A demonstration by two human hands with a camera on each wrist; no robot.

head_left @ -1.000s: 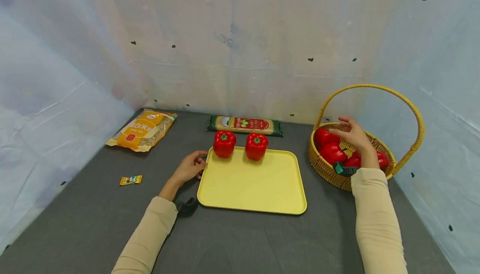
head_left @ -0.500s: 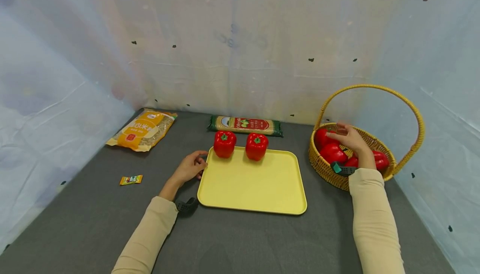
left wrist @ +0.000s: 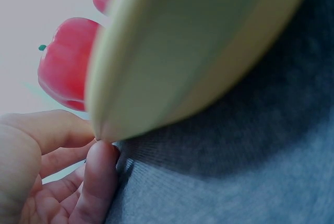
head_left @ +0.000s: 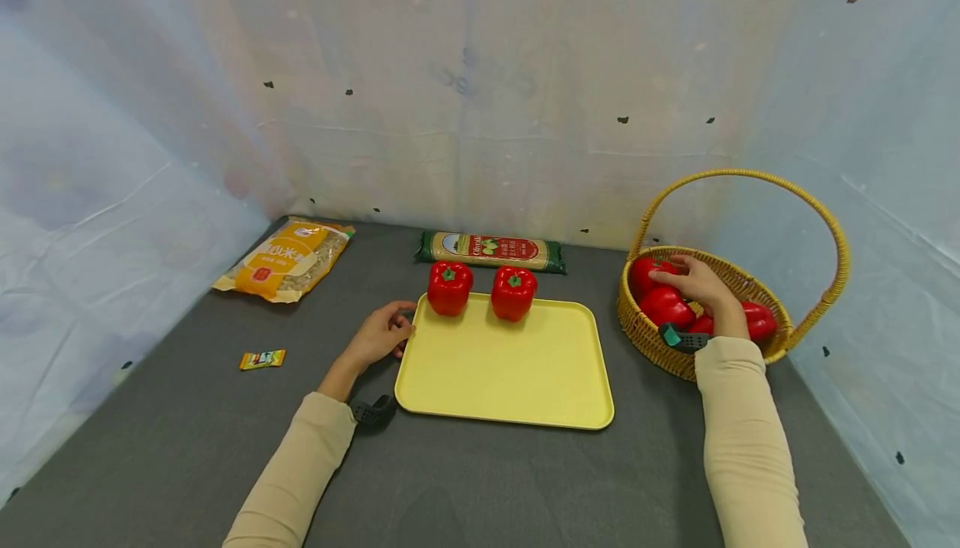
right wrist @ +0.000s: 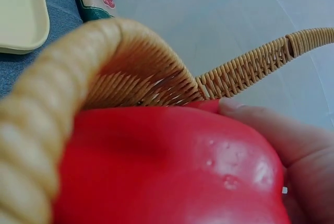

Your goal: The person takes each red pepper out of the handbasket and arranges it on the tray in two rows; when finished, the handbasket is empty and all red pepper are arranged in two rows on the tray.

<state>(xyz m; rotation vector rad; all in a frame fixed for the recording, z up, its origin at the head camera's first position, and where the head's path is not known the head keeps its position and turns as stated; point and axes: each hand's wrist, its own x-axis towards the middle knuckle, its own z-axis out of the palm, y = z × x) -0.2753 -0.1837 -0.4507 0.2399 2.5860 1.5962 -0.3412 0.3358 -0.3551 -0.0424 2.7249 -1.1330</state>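
Note:
A yellow tray (head_left: 502,373) lies on the dark table. Two red bell peppers stand along its far edge, a left one (head_left: 449,288) and a right one (head_left: 513,293). My left hand (head_left: 378,336) pinches the tray's left rim between thumb and forefinger, as the left wrist view shows. At the right is a wicker basket (head_left: 648,350) holding several red bell peppers. My right hand (head_left: 701,286) reaches into it, with thumb and fingers around the farthest pepper (head_left: 647,275). A nearer pepper (right wrist: 172,166) fills much of the right wrist view and hides part of that grasp.
The basket's tall handle (head_left: 838,252) arches above the right hand. A long spaghetti packet (head_left: 491,251) lies behind the tray. Toward the back left is a bag of grain (head_left: 288,263), with a small yellow sachet (head_left: 262,360) nearer. Pale sheeting (head_left: 525,98) walls the table's back and sides.
My right hand has lowered in the basket and shifted slightly left, its fingers coming onto the farthest pepper. The left hand and the tray have stayed put.

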